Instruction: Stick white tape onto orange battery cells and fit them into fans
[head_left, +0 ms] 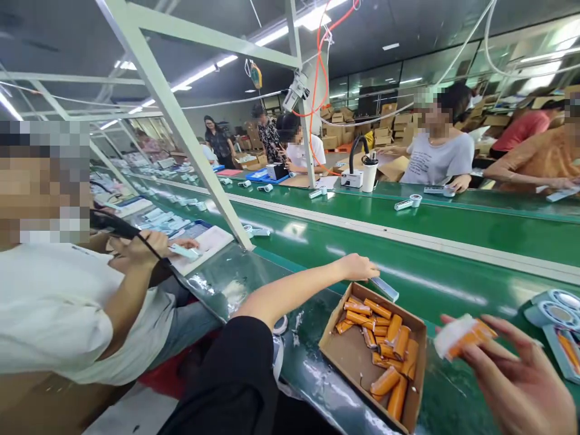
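Note:
My left hand [357,267] reaches over the far side of a cardboard box onto the green conveyor, its fingers closed on a light blue casing [385,289]. Much of that casing is hidden by the hand. On the right, my right hand [521,368] holds an orange battery [473,336] with a white covering on one end, between thumb and fingers. The cardboard box [338,356] between my hands contains several orange batteries [385,382], some lying across each other. Right of my right hand's fingertips, light blue parts [555,311] with round ends lie on the conveyor, one with orange inside.
A white-shirted person [49,308] works close on the left, hands over a white tray [212,241]. A slanted metal post [194,145] stands at the bench edge. Across the conveyor [435,266], people sit handling light blue parts, near a white cup [369,175].

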The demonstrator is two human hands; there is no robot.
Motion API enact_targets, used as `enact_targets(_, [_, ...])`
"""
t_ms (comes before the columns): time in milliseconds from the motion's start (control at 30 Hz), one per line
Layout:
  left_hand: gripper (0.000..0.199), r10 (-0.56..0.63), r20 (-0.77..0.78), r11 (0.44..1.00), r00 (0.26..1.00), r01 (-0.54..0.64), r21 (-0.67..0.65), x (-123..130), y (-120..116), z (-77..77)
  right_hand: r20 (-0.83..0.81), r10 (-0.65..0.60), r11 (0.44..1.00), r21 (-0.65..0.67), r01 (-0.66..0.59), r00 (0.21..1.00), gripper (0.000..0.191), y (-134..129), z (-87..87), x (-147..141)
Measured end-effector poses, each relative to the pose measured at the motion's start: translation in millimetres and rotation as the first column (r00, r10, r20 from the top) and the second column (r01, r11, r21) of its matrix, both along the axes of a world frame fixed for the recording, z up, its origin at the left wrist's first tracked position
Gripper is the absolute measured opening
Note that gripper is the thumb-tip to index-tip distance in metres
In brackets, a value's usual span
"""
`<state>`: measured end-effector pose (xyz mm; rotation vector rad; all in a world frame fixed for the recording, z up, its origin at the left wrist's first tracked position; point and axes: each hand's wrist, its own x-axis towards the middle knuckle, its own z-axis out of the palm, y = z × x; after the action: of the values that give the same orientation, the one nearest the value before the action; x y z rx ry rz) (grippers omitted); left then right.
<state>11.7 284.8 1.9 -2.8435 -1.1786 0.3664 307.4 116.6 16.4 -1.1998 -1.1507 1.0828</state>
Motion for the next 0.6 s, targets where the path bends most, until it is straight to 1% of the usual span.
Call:
enact_targets(33, [0.024, -0.015, 0.003, 1.0, 1.0, 0.015, -0.005, 3, -2, -0.7, 0.005, 0.045, 0.999, 0.011, -0.045, 0.999, 0.064, 14, 7.9, -13])
enact_targets(67, [0.023, -0.021, 0.005, 1.0, 1.0, 0.021, -0.011, 7, -3, -1.5, 0.021, 0.107, 0.994, 0.025, -0.107, 0.994, 0.065, 30, 11.7, -23])
enact_targets(100, [0.023, -0.018, 0.006, 1.0, 1.0, 0.018, -0.017, 11, -3, -2.1, 0.049, 0.172, 0.984, 0.04, -0.174, 0.984, 0.066, 46, 11.3, -31])
enact_targets(167, [0.02, 0.005, 0.01, 0.999, 1.0, -0.004, -0.046, 18, 0, -2.4, 0.127, 0.261, 0.961, 0.057, -0.27, 0.957, 0.068, 78, -0.2, -40])
enact_targets(267, [0.02, 0.054, 0.033, 0.989, 0.998, -0.049, -0.138, 25, 13, 0.3, 0.202, 0.293, 0.951, 0.042, -0.307, 0.935, 0.071, 114, -29.3, -42])
enact_targets(333, [0.018, 0.087, 0.067, 0.975, 0.994, -0.071, -0.209, 24, 22, 2.9, 0.199, 0.292, 0.952, 0.03, -0.303, 0.936, 0.072, 124, -44.1, -42])
enact_targets(367, [0.017, 0.105, 0.089, 0.968, 0.99, -0.081, -0.237, 22, 26, 3.6, 0.195, 0.289, 0.954, 0.03, -0.3, 0.937, 0.072, 127, -48.2, -43])
enact_targets(467, [0.019, 0.164, 0.162, 0.954, 0.973, -0.115, -0.275, 17, 33, 2.1, 0.248, 0.285, 0.953, 0.034, -0.302, 0.926, 0.062, 128, -49.3, -48])
enact_targets(533, [0.025, 0.203, 0.202, 0.952, 0.958, -0.146, -0.268, 15, 37, -1.9, 0.339, 0.309, 0.939, 0.037, -0.34, 0.889, 0.049, 130, -46.5, -54])
enact_targets(600, [0.026, 0.232, 0.227, 0.951, 0.946, -0.171, -0.258, 17, 40, -6.4, 0.485, 0.33, 0.919, 0.03, -0.393, 0.81, 0.04, 134, -45.1, -58])
